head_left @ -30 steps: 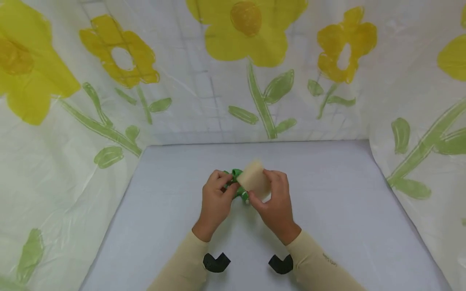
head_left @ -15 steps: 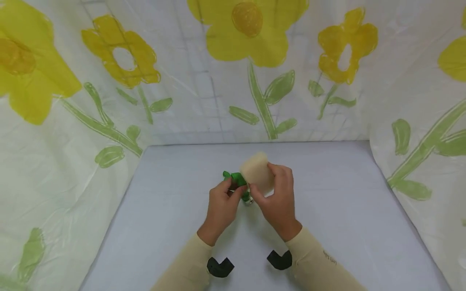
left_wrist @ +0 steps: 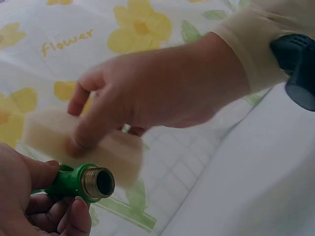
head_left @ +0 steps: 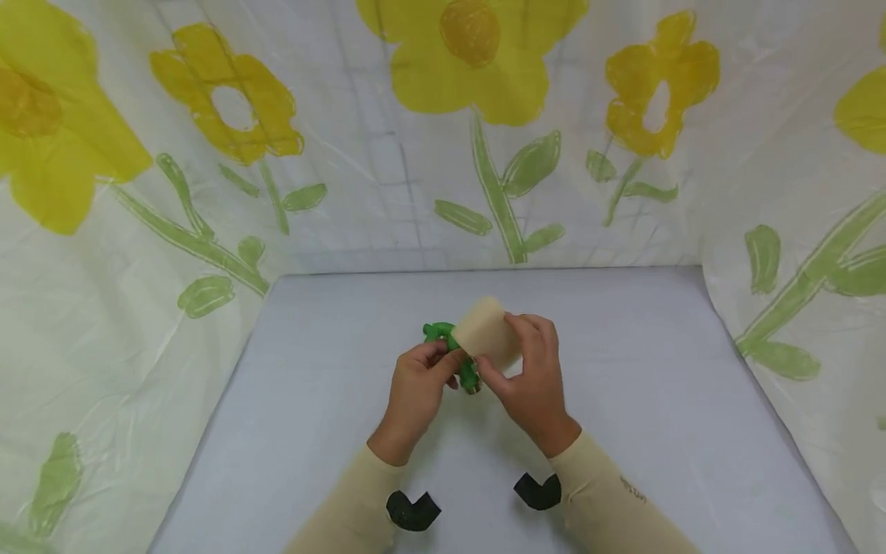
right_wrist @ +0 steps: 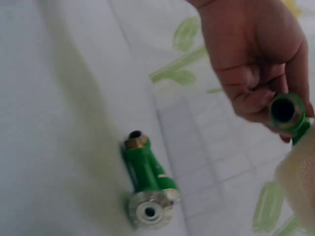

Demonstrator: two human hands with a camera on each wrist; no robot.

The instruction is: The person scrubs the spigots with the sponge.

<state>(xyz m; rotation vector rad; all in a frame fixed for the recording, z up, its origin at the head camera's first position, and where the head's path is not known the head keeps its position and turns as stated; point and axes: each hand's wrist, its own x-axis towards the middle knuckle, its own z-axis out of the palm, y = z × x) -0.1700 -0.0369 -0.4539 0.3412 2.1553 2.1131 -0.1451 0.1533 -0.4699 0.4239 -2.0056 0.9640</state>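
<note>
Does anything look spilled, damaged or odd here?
Nothing stands out. The left grip holds a green fitting, the right grip a pale block; I see no spill or damage, though blur could hide small marks.

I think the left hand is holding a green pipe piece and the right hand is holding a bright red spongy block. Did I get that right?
Almost! The spongy block isn't red. It's a pale cream colour, as the head view shows. The rest is as you said: the left hand holds the green pipe piece, and the right hand holds the block.
</note>
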